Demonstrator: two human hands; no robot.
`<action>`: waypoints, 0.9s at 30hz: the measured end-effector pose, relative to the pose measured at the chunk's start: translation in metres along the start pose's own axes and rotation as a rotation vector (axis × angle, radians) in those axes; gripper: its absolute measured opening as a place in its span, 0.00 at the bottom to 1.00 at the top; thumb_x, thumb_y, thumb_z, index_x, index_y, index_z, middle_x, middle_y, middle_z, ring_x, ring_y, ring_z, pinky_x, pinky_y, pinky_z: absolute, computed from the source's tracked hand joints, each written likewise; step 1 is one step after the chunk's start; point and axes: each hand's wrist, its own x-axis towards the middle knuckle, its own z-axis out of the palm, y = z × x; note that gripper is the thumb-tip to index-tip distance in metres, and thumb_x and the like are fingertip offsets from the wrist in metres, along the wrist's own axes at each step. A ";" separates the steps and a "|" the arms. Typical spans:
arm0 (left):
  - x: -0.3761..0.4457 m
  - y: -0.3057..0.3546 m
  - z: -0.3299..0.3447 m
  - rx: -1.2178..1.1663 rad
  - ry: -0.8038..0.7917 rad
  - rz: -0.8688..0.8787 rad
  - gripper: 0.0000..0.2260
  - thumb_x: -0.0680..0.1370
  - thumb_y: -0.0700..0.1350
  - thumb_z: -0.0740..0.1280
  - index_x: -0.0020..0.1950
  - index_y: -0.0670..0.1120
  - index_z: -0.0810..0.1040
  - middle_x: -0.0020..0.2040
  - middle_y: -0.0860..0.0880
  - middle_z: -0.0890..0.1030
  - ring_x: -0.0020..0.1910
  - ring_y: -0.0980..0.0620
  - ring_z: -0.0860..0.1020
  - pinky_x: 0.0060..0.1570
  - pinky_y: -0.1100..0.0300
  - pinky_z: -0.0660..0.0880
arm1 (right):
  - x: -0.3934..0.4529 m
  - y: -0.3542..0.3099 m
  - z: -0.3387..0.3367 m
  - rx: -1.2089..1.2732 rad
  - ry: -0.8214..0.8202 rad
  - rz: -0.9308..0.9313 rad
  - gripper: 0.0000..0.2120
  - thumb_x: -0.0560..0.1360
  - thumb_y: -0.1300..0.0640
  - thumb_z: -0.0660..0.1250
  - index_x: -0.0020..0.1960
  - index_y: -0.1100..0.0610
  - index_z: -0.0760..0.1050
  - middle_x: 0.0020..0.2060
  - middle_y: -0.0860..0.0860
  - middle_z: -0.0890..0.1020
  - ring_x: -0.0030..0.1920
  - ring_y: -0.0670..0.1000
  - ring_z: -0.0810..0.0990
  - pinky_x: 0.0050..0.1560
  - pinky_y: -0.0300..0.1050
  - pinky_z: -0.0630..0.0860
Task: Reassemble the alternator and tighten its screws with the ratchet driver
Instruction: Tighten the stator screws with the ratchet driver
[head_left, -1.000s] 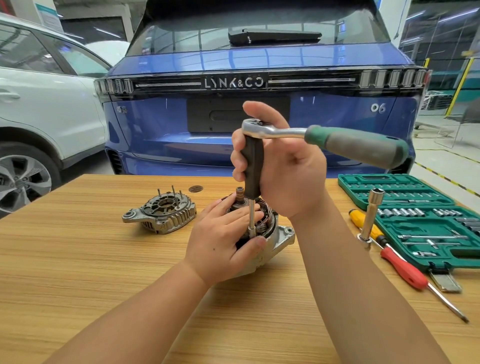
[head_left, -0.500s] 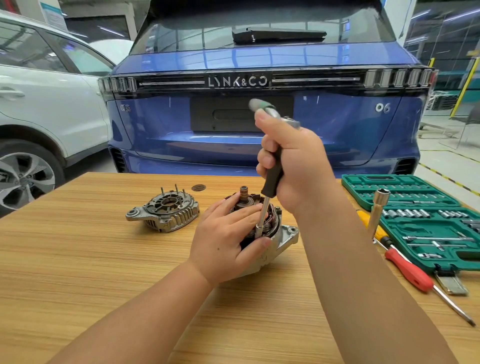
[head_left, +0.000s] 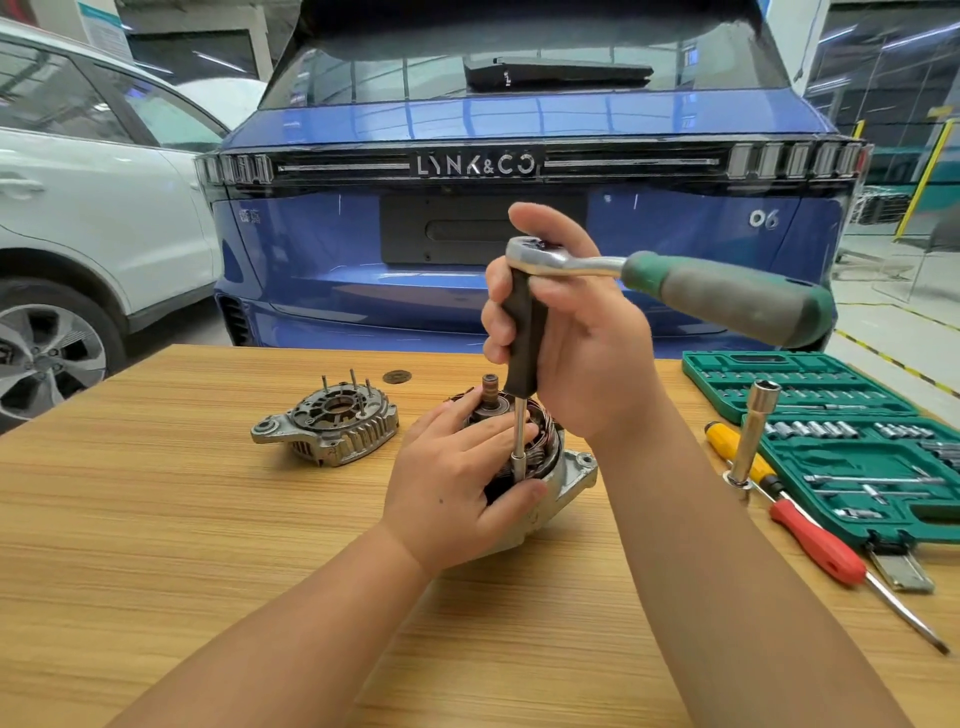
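Tightening a screw appears to be the step in hand: the right hand (head_left: 576, 332) curls around the black spinner handle (head_left: 523, 332) with the ratchet driver (head_left: 670, 280) on top, its shaft dropping onto the alternator body (head_left: 550, 467) near the middle of the table (head_left: 156, 519). The left hand (head_left: 457, 483) grips the body, thumb beside the socket tip. Its rear cover (head_left: 327, 423) lies apart toward the far left. Next likely comes swinging the green grip while keeping the shaft upright.
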 end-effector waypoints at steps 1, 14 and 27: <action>0.000 0.000 0.000 -0.001 0.003 0.003 0.21 0.76 0.61 0.65 0.62 0.50 0.84 0.63 0.54 0.82 0.71 0.39 0.74 0.64 0.39 0.72 | 0.000 -0.001 -0.001 0.046 -0.028 0.014 0.18 0.79 0.58 0.53 0.65 0.54 0.73 0.44 0.57 0.75 0.38 0.54 0.71 0.39 0.50 0.68; 0.000 0.002 0.001 0.006 0.005 -0.011 0.21 0.76 0.61 0.65 0.64 0.52 0.83 0.64 0.55 0.81 0.71 0.39 0.73 0.66 0.40 0.71 | 0.004 -0.008 0.008 -0.173 0.356 0.089 0.12 0.77 0.49 0.69 0.53 0.57 0.77 0.34 0.49 0.73 0.30 0.48 0.69 0.34 0.43 0.66; 0.002 0.003 -0.002 0.001 0.016 -0.011 0.22 0.75 0.61 0.65 0.61 0.50 0.84 0.63 0.54 0.82 0.70 0.39 0.74 0.64 0.41 0.73 | 0.001 0.000 0.003 -0.060 0.111 0.087 0.15 0.78 0.62 0.65 0.61 0.46 0.76 0.45 0.50 0.83 0.39 0.49 0.80 0.42 0.44 0.77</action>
